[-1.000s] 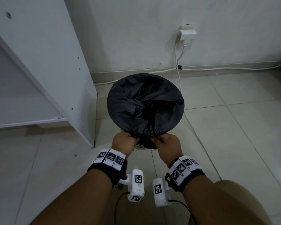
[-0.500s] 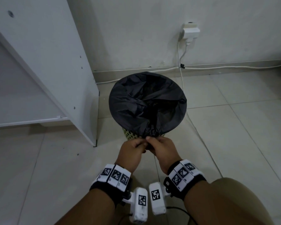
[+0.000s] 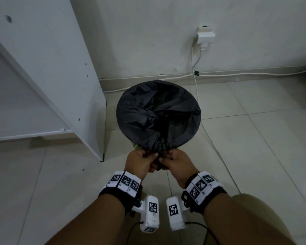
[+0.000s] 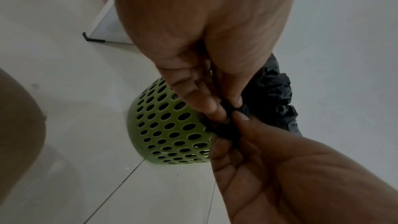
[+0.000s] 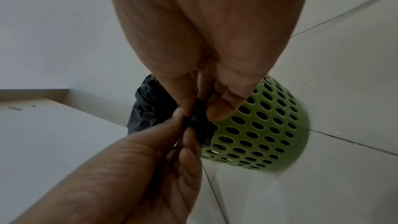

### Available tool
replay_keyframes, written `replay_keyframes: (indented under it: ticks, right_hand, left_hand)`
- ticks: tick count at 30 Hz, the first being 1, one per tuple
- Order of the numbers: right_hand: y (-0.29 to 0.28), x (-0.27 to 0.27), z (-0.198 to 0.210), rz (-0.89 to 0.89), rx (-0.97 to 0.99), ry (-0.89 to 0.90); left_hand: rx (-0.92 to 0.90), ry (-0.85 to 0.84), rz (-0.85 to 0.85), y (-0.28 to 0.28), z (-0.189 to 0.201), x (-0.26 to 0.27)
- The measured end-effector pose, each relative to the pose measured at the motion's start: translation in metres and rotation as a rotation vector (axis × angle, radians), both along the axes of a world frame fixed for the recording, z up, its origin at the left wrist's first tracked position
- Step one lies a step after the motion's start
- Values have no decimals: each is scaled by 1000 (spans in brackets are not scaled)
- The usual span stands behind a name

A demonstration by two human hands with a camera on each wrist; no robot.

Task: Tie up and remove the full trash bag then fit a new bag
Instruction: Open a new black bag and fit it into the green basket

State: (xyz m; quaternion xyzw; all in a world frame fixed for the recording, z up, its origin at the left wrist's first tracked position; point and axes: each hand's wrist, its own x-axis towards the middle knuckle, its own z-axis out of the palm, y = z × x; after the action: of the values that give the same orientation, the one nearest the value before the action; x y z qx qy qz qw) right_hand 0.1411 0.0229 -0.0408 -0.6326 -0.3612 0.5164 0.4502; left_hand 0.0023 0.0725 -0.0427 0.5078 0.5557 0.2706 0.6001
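A black trash bag [image 3: 157, 114] is stretched over the round mouth of a green perforated bin [image 4: 170, 125] on the tiled floor. Its near edge is gathered into a bunch [image 3: 159, 152] at the bin's front rim. My left hand [image 3: 141, 161] and right hand [image 3: 177, 162] meet at that bunch, and both pinch the crumpled black plastic [image 4: 228, 122] between thumb and fingers. In the right wrist view the same bunch [image 5: 198, 120] sits between the two sets of fingertips, in front of the bin's wall [image 5: 258, 130].
A white cabinet panel [image 3: 48, 68] stands left of the bin, its corner foot [image 3: 102, 159] close to my left hand. A wall plug [image 3: 205, 37] and a white cable [image 3: 196, 89] run down behind and to the right of the bin. My knee [image 3: 254, 218] is at lower right.
My hands, apart on the bag's near edge a second ago, have come together at the front rim and now pinch the gathered plastic between them. The view has shifted slightly.
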Motion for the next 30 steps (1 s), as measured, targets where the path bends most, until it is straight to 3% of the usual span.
replay_keyframes:
  ticks: [4, 11, 14, 18, 23, 27, 30]
  right_hand:
    - [1, -2, -3, -131, -2, -35]
    - [7, 3, -12, -299, -141, -240]
    - [10, 2, -12, -372, -197, -105]
    - [12, -3, -6, -483, -203, 244]
    - [12, -5, -9, -384, -231, 312]
    - [9, -8, -10, -330, -164, 330]
    - [5, -6, -3, -193, -179, 244]
  left_hand:
    - [46, 114, -64, 4, -6, -1]
    - [-32, 7, -33, 0, -2, 1]
    - [-60, -53, -34, 1, -1, 1]
    - [-54, -100, -22, -2, -3, 1]
    - [-109, -193, -15, -4, -3, 0]
    - [-73, -147, -85, -1, -3, -2]
    - [-93, -142, -63, 0, 0, -2]
